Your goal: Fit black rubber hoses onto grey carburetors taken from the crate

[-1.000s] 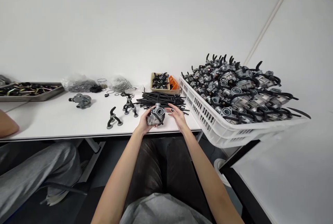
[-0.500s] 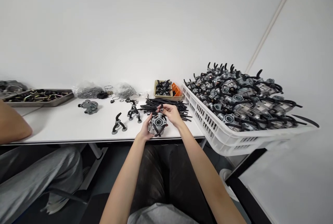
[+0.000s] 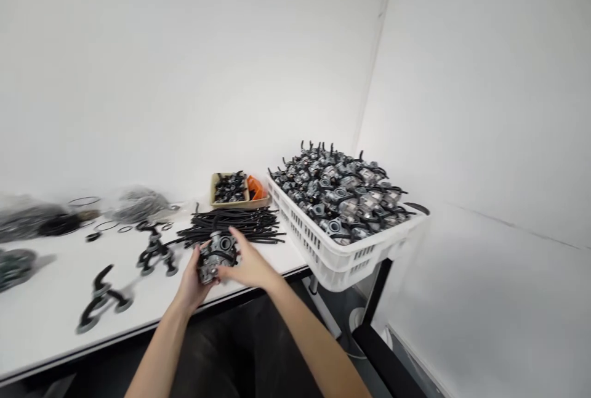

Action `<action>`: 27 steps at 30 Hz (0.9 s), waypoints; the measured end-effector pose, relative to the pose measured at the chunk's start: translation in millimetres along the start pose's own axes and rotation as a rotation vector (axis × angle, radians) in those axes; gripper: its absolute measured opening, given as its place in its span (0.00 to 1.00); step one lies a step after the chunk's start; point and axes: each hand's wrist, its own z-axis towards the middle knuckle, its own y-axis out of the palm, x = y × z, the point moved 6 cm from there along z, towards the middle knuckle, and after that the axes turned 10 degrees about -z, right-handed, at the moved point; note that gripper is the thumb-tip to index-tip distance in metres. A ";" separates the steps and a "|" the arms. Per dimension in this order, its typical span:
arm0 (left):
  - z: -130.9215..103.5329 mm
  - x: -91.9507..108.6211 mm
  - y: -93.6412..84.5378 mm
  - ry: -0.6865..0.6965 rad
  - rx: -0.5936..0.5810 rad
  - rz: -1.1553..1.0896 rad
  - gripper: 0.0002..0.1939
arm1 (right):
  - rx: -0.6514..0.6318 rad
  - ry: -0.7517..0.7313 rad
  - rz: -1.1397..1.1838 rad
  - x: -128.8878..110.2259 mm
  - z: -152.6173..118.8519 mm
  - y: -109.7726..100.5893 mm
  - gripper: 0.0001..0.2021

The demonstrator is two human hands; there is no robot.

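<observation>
A grey metal carburetor (image 3: 217, 255) with a black hose across it is held over the table's front edge. My left hand (image 3: 192, 281) grips its left side, fingers partly hidden behind it. On the opposite side, my right hand (image 3: 247, 262) has its thumb and fingers closed around the body. Just behind lies a pile of black rubber hoses (image 3: 240, 223). Left of my hands, small black hose assemblies with grey ends (image 3: 157, 250) stand on the table, and another three-legged hose assembly (image 3: 102, 299) is nearer the front edge.
A white slatted crate (image 3: 318, 250) heaped with carburetors (image 3: 341, 194) stands at the right. Behind the hoses sits a yellowish tray (image 3: 215, 191) of small parts beside an orange container (image 3: 255, 187). Bagged grey parts (image 3: 141, 203) and black rings (image 3: 107, 225) lie along the wall.
My view has swung right toward the crate. My right hand has moved from the carburetor's top down to its right side, and the carburetor has been turned. My left hand keeps its hold.
</observation>
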 end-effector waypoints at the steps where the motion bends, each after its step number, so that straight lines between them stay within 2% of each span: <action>1: 1.9 0.4 0.5 0.012 0.002 0.012 0.14 | 0.014 0.015 -0.027 4.8 -2.4 3.4 0.50; 4: 7.1 -1.1 0.0 -0.012 -0.015 0.073 0.12 | 0.090 0.110 -0.020 24.6 -1.6 7.1 0.50; 6: 10.4 -4.7 -1.7 -0.059 -0.047 0.155 0.12 | 0.098 0.167 0.066 38.4 2.5 7.9 0.51; 7: 12.2 -5.2 -3.1 -0.050 -0.057 0.192 0.16 | 0.092 0.185 0.134 44.4 4.6 8.3 0.52; 11: 17.8 -7.6 -3.0 0.052 -0.107 0.335 0.42 | 0.106 0.264 0.401 63.2 8.2 7.8 0.52; 14: 18.3 -10.6 -2.5 0.072 -0.083 0.358 0.49 | 0.181 0.274 0.437 67.9 6.1 6.1 0.47; 18: 17.3 -9.9 -1.8 0.039 -0.109 0.274 0.41 | 0.330 0.196 0.417 59.1 -0.6 -0.4 0.43; 21: 18.9 -8.4 -5.0 -0.001 -0.103 0.243 0.34 | 0.435 0.104 0.432 40.4 -10.9 -14.2 0.40; 24: 19.5 -7.8 -7.1 0.009 -0.073 0.266 0.34 | 0.543 0.000 0.433 13.9 -28.4 -40.6 0.38; 27: 16.9 -8.8 -6.4 0.049 -0.064 0.353 0.35 | 0.645 -0.095 0.435 -12.6 -51.0 -76.1 0.37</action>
